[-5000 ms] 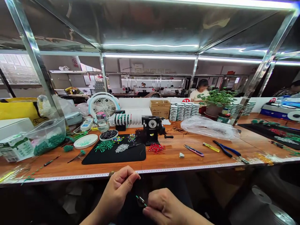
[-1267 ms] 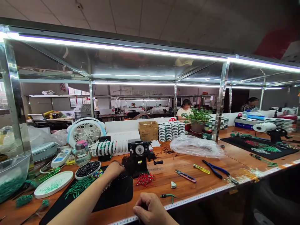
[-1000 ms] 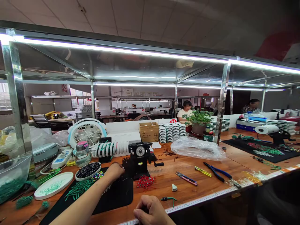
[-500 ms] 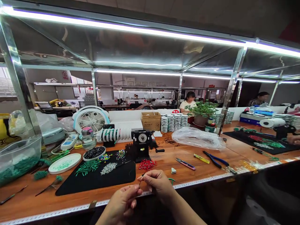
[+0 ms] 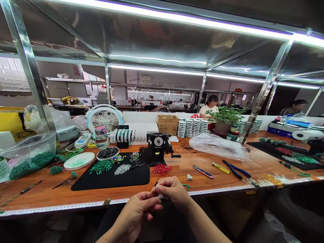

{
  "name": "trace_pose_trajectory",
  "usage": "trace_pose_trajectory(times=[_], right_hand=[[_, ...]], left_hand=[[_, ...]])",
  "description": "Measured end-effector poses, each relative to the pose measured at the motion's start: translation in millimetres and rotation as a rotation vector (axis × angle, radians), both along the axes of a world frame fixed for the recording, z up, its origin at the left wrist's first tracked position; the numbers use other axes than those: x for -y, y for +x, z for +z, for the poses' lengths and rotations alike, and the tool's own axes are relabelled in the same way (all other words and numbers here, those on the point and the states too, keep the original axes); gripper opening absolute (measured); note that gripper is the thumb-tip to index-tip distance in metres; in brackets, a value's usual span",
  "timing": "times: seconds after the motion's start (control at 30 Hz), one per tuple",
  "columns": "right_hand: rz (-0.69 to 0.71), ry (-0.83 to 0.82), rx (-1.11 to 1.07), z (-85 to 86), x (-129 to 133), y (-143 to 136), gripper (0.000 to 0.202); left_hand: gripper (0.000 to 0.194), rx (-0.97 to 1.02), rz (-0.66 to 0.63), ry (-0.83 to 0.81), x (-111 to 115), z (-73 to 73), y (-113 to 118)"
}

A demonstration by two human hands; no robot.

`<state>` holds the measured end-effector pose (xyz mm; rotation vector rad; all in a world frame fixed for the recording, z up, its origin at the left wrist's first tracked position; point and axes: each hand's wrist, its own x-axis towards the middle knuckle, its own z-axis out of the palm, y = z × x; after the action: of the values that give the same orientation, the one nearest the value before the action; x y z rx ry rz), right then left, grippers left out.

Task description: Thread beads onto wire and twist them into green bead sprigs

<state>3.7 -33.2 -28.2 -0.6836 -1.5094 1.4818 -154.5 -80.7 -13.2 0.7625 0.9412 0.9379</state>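
My left hand [image 5: 140, 211] and my right hand [image 5: 174, 192] meet in front of the table's edge, their fingertips close together. Both are closed in a pinch. A thin dark cord [image 5: 156, 184] shows at the tips of my right fingers; most of it is hidden. Whatever my left fingers hold is too small to make out. Just beyond my hands lies a pile of red cord pieces with small beads [image 5: 162, 168]. To the left, a black mat [image 5: 111, 182] carries green pieces [image 5: 101, 166], silver beads [image 5: 122, 169] and coloured beads [image 5: 134, 156].
A black hand-cranked machine with a dial [image 5: 158, 148] stands behind the red pile. Scissors [image 5: 202, 171], a yellow-handled tool [image 5: 220, 167] and blue-handled pliers [image 5: 236, 169] lie right. A bowl of black pieces [image 5: 107, 153], white plate [image 5: 79, 161] and fan [image 5: 105, 118] stand left.
The view has shifted, so the table sits higher and further right in the picture. My hands stay pinched together; my left fingers have come closer beneath the right ones.
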Motion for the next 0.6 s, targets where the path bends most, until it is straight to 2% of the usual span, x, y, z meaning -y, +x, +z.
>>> trace_pose_trajectory(times=[0.27,0.43,0.53,0.6], right_hand=[[0.097,-0.053,-0.009,-4.3,0,-6,0.028],[0.038,-0.001,-0.005,-7.1,-3,-10,0.028],[0.026,-0.032,-0.023,-4.3,0,-8,0.029],[0.068,-0.059,-0.018,-1.7,3,-6,0.029]], left_hand=[[0.030,0.016,-0.035,0.009,9,-7.6,3],[0.036,0.015,-0.050,-0.030,13,-21.6,-1],[0.035,0.002,-0.024,-0.001,17,-21.2,-5],[0.036,0.022,-0.022,0.020,17,-17.4,-7]])
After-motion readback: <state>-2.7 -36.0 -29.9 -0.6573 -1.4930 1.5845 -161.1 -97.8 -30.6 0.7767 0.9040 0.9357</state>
